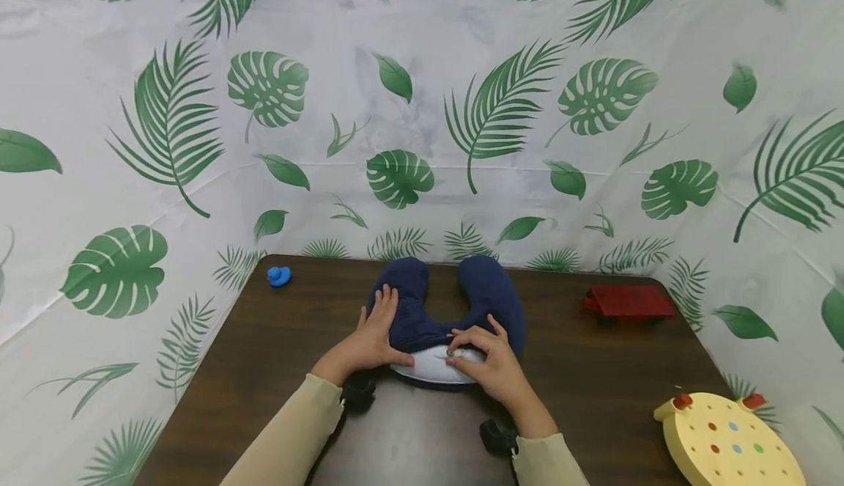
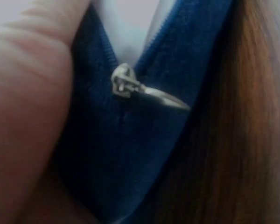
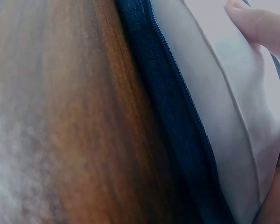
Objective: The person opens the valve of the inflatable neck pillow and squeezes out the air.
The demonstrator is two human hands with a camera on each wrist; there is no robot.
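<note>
1. Step in hand, as judged: working the open zipper of the navy neck pillow (image 1: 448, 310), which lies mid-tabletop (image 1: 264, 347).
2. Left hand (image 1: 377, 332) rests flat, fingers straight, on the pillow's left lobe.
3. Right hand (image 1: 484, 358) curls its fingers on the exposed white inner cushion (image 1: 435, 365).
4. Zipper pull (image 2: 130, 86) lies free; the next move calls for pinching it.
5. Orientation: lobes point away from the person; the zippered base faces them, long axis left-right.

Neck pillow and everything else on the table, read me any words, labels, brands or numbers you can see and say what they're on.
None can be read.
Navy neck pillow and its white inner cushion: no label shows.
Zipper pull: blurred, no marking legible.
Red object, blue toy, yellow board: no text, only coloured dots on the board.
</note>
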